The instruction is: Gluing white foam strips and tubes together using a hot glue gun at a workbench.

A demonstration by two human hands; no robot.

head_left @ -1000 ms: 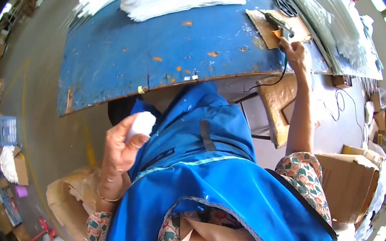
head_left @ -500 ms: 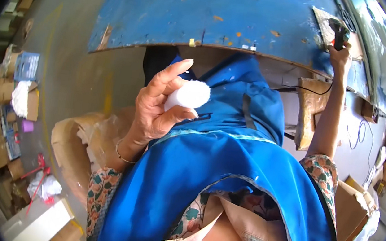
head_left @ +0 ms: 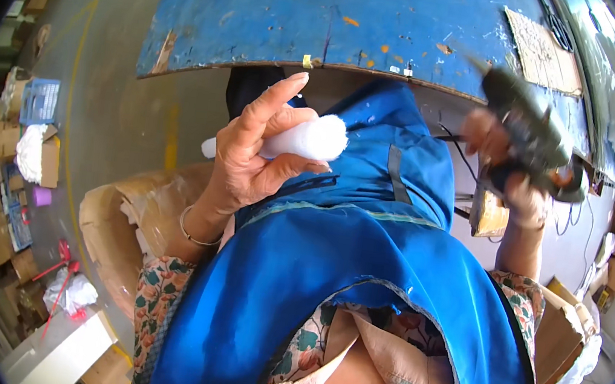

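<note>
The left hand (head_left: 255, 156) grasps a white padded roll (head_left: 304, 140) between thumb and fingers, holding it raised near the centre of the view, just below the edge of the blue worktable (head_left: 327, 20) at twelve o'clock. At two o'clock the right hand (head_left: 510, 181) is clenched around the grip of a dark glue gun (head_left: 531, 130), blurred, its cord trailing below. A blue apron (head_left: 359, 274) fills six o'clock.
</note>
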